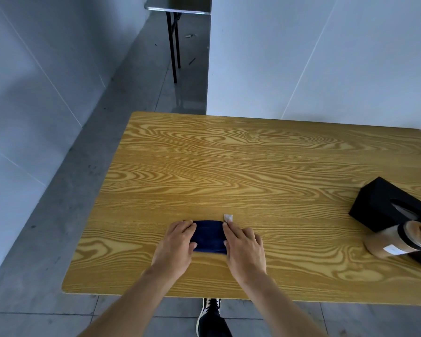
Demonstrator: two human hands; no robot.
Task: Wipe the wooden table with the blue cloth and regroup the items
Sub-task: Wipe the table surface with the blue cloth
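Observation:
A dark blue cloth [209, 236], folded into a small rectangle, lies on the wooden table [229, 166] near its front edge. My left hand [178, 242] rests flat on the cloth's left end. My right hand [244, 243] presses flat on its right end. A small white label [228, 217] sticks out at the cloth's far right corner. A black tissue box [389, 205] sits at the table's right side. A tan jar with a clear lid [399, 239] lies on its side in front of the box.
White wall panels stand behind and to the left of the table. A dark folding table [178, 8] stands far back. Grey floor runs along the left. My shoe [210, 314] shows below the table's front edge.

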